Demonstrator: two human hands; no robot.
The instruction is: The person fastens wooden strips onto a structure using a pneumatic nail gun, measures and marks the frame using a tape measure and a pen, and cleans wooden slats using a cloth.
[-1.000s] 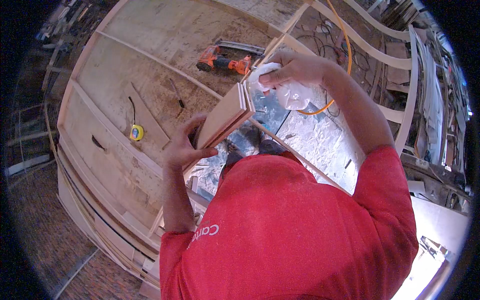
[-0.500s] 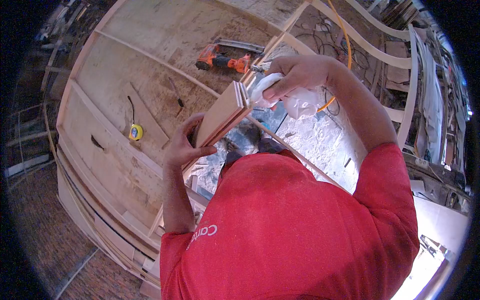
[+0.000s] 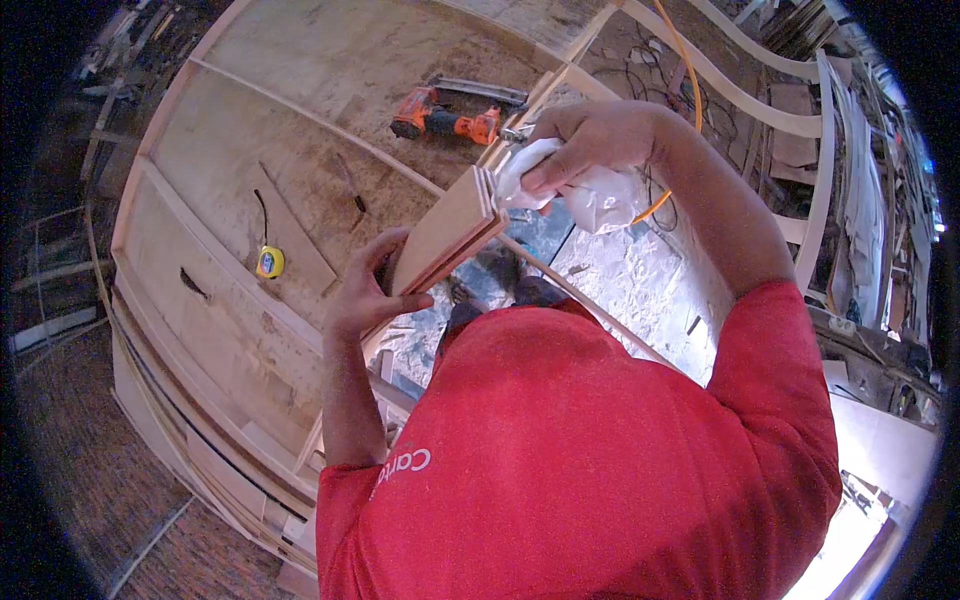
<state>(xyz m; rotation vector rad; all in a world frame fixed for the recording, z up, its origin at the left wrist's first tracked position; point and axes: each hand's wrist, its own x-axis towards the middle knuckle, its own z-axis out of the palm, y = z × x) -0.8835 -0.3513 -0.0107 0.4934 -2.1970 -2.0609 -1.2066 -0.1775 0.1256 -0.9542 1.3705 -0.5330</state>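
My left hand (image 3: 368,290) is wrapped around the near part of a layered wooden board (image 3: 445,225), with the thumb along its lower edge. The board is held tilted, its far end pointing up and right. In my right hand (image 3: 595,140) is a crumpled white plastic bag (image 3: 600,200), squeezed between thumb and fingers. The bag's narrow end is close against the far end of the board; I cannot tell if anything comes out of it. What the bag contains is hidden.
An orange nail gun (image 3: 440,118) lies on a large framed wooden panel (image 3: 300,80). A yellow tape measure (image 3: 270,262) and a thin wood strip (image 3: 295,230) lie there too. An orange hose (image 3: 692,75) hangs at upper right, near a curved wooden frame (image 3: 820,180).
The far end of the board has shifted slightly to the right and down. My right hand and the bag have moved slightly left and up, with the grip kept.
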